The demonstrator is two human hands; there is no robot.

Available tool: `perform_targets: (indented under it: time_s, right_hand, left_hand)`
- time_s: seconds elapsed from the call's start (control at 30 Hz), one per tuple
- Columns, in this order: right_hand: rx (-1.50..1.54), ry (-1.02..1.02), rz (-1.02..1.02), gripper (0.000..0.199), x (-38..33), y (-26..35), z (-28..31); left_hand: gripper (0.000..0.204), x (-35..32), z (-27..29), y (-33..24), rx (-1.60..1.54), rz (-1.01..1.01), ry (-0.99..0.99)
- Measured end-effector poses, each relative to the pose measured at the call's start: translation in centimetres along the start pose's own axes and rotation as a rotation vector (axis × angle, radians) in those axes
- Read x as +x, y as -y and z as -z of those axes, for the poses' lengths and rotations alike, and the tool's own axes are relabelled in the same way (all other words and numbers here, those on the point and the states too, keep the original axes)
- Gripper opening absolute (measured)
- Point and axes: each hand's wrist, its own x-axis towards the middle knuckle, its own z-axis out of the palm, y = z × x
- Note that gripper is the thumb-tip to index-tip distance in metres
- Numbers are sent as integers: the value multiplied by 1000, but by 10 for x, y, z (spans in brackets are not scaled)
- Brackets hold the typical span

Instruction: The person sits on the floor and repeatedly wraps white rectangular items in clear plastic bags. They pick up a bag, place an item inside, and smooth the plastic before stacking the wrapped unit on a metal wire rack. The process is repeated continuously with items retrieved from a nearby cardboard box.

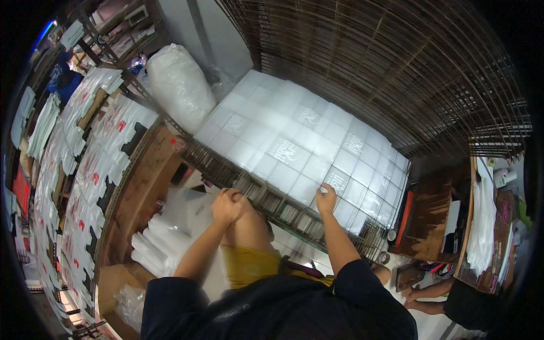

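Observation:
My right hand (326, 200) is closed in a pinch at the near edge of a layer of translucent white printed sheets (288, 152). Its fingertips meet the corner of one sheet with a pale printed emblem. The sheets lie flat in overlapping rows on a wire rack shelf (266, 195), and thin dark lines divide them into squares. My left hand (228, 205) rests with curled fingers on my raised knee (247, 226), apart from the sheets.
Wire shelves (374, 62) lean up over the far side. A stuffed plastic sack (180, 85) stands behind the rack. Stacked white sheets (93, 153) fill the left. A cardboard box (116, 289) sits lower left. Another person's bare limbs (428, 297) show at lower right.

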Motion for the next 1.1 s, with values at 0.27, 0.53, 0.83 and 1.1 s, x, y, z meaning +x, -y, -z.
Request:
perform_targets:
  time_s: [0.27,0.53,0.83,1.1]
  right_hand:
    - [114,-152,31,26,-55,-80,94]
    - [-834,-293,-212,58,-123,-122,233]
    - [-670,45,-561,82,-143,-162,222]
    - [-604,175,-702,82,-129,-160,226]
  left_hand:
    - [40,4,-6,13,-47,-50,-1]
    - [42,2,-10,22,-82,-103,-30]
    - [42,-5,-9,12,-84,-94,-31]
    - [45,-2,-17,30,-85,-104,-25]
